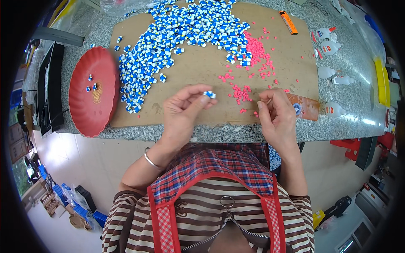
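Stone tabletop (236, 131) carries everything. Brown cardboard sheet (198, 65) covers the middle of it, likely a work mat so small parts don't sit straight on stone.

Big pile of blue-and-white pieces (185, 25) arcs across the far side and down the left of the cardboard. Reads as bulk stock, pushed back so the near middle is free for the hands.

Red scalloped dish (80, 111) at far left, on the stone, overlapping the cardboard edge. Only a few pieces in it; its rim probably keeps them apart from the pile.

Left hand (181, 114): narrow pinch, thumb and fingers on one blue-and-white piece (209, 95), held up off the cardboard near the tips, so most of it stays exposed.

Right hand (278, 116): fingertips drawn close together, just beside the pink bits. Can't tell if anything is in them.

Amber sheet (311, 109) lies just right of that hand. White squeeze bottles (330, 47) run down the right edge, presumably for right-hand reach. Orange stick (288, 22) parked at the far right corner.

Smallest: pink bits (241, 93), scattered, one cluster between the hands, handy to both.
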A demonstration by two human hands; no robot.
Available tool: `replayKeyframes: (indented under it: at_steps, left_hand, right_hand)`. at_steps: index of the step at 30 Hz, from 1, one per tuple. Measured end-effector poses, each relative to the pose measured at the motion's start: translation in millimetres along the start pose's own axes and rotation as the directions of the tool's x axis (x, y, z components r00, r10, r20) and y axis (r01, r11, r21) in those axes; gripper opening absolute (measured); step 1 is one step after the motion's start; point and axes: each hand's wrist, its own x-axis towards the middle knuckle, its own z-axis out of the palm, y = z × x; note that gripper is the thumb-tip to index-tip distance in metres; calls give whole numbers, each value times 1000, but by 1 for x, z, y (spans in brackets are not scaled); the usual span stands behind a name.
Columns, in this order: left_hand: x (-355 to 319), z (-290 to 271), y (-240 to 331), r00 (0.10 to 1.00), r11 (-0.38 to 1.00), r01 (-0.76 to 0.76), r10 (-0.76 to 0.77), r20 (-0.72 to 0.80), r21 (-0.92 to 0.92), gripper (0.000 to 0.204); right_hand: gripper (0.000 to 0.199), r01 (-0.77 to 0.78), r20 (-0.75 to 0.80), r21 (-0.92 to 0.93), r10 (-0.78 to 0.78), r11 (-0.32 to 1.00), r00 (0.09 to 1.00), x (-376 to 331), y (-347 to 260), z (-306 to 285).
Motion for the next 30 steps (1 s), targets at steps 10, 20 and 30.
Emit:
replayKeyframes:
  at_steps: [10,20,30]
  left_hand:
    - [-1,-11,-1,998,994,59,-58,16,-94,23]
    - [-1,-8,6,994,998,53,-57,97,45,25]
    - [3,-1,6,980,991,66,-87,177,119,21]
  right_hand:
    - [9,280,227,-286,-219,916,949,27,-4,6]
    - [9,322,343,-362,-196,875,919,38,-9,11]
    - [8,428,413,-377,-265,822,871,42,-6,10]
